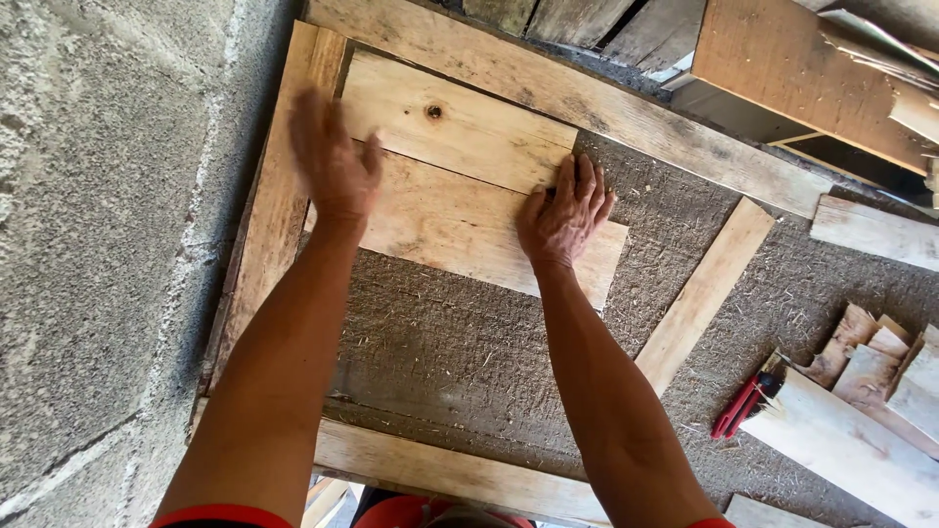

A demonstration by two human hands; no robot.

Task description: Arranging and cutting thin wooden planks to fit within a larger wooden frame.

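My left hand [331, 161] lies flat with fingers spread on the left end of two pale wooden boards, where they meet a long side plank [272, 215]. My right hand [565, 213] presses palm down on the nearer board [460, 230], close to its right end. The farther board [460, 122], with a dark knot, lies against it. Both boards rest inside a rough frame of planks laid on a fibrous brown mat [440, 352]. Neither hand grips anything.
A long weathered plank [606, 103] closes the frame at the top, another [450, 471] at the bottom. A loose slat [704, 293] lies diagonally at right. Red-handled pliers [740, 406] and several wood offcuts [880, 367] lie at far right. A grey block wall [98, 244] stands left.
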